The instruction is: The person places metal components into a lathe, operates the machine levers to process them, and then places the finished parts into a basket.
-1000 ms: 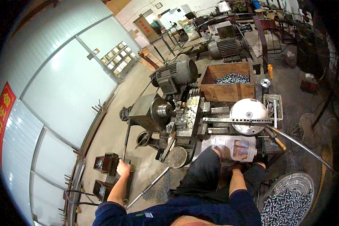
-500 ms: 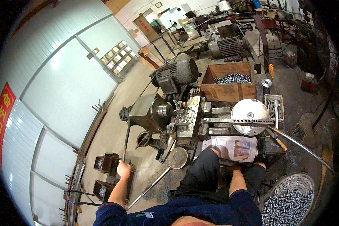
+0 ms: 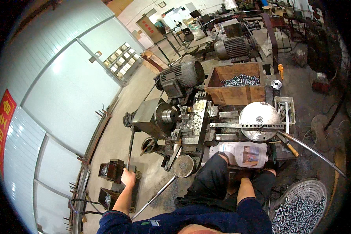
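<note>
At the left, my left hand (image 3: pixel 128 177) is wrapped round the lower end of a long dark lever (image 3: pixel 131 150). The lever slopes up to the headstock (image 3: pixel 150 115) of a small lathe. Its round metal chuck (image 3: pixel 169 116) faces the chip-strewn cross slide (image 3: pixel 193 124). My right forearm (image 3: pixel 245 189) reaches between my knees. Below the newspaper (image 3: pixel 241 153), my right hand (image 3: pixel 243 174) is in shadow and its fingers are hidden. A bright metal rod (image 3: pixel 155 197) slants from a round plate (image 3: pixel 183 165) toward my body.
A wooden box (image 3: pixel 234 93) of small metal parts stands behind the lathe. A perforated basket (image 3: pixel 300 208) of similar parts sits at lower right. Beside a white disc (image 3: pixel 259 121), a long steel handle (image 3: pixel 314 150) juts out right. Small bins (image 3: pixel 111 170) stand at left.
The cross slide's chip-covered top has shifted slightly toward me. My left hand stays on the lever, and my right arm has barely moved.
</note>
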Available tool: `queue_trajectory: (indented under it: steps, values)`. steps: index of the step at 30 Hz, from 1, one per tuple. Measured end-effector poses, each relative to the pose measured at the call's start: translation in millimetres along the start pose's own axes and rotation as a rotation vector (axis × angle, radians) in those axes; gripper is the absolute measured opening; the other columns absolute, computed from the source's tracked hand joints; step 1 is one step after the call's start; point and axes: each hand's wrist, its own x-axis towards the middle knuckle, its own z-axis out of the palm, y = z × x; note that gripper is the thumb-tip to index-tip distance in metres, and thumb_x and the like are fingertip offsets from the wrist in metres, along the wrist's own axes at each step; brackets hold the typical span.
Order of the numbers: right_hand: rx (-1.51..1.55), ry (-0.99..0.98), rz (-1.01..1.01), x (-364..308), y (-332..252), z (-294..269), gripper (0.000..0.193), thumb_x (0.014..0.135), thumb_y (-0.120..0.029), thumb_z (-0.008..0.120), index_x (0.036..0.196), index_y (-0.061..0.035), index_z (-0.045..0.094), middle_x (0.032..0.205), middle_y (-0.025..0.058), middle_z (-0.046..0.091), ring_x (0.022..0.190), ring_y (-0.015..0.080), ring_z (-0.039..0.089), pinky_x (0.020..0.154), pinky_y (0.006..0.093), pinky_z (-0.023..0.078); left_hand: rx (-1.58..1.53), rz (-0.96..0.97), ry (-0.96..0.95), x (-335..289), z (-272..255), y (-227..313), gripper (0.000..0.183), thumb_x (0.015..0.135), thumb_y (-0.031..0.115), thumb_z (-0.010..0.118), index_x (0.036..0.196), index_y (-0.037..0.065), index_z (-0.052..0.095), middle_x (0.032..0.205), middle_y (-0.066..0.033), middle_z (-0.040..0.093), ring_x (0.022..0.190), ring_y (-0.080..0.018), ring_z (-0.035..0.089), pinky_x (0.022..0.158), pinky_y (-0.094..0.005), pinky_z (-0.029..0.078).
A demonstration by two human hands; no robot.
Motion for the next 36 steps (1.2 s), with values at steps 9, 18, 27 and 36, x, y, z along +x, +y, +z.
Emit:
queue_trajectory:
  steps: [9,18,27,36]
  values:
    - [0.006,-0.087,0.015,-23,-3,-15,0.078,0.070,-0.058,0.052,0.131,-0.0099,0.043,0.140,0.0110,0.034,0.127,0.0279,0.035,0.102,0.0449,0.030,0.034,-0.042,-0.025,0,7,-8,0.026,0.070,0.016,0.054,0.092,0.002,0.053,0.079,-0.0186,0.063,0.073,-0.0359,0.062,0.065,-0.0459,0.049]
    - [0.042,-0.079,0.020,-20,-2,-9,0.078,0.070,-0.058,0.052,0.131,-0.0098,0.043,0.140,0.0110,0.035,0.127,0.0279,0.035,0.102,0.0450,0.030,0.037,-0.023,-0.020,-3,7,-9,0.028,0.069,0.015,0.054,0.094,0.002,0.053,0.079,-0.0191,0.063,0.073,-0.0364,0.062,0.065,-0.0462,0.049]
    - [0.061,-0.072,0.028,-20,-4,-9,0.077,0.071,-0.058,0.051,0.130,-0.0097,0.043,0.139,0.0110,0.035,0.127,0.0279,0.035,0.102,0.0451,0.030,0.002,-0.035,-0.009,-1,8,-6,0.030,0.069,0.016,0.054,0.096,0.003,0.053,0.078,-0.0210,0.062,0.073,-0.0387,0.061,0.067,-0.0484,0.048]
    - [0.077,-0.070,0.022,-19,-7,-7,0.077,0.071,-0.058,0.051,0.130,-0.0096,0.043,0.139,0.0110,0.035,0.127,0.0280,0.036,0.102,0.0453,0.030,0.023,-0.057,-0.010,0,12,-10,0.033,0.068,0.016,0.054,0.098,0.003,0.054,0.079,-0.0199,0.063,0.074,-0.0380,0.061,0.066,-0.0476,0.049]
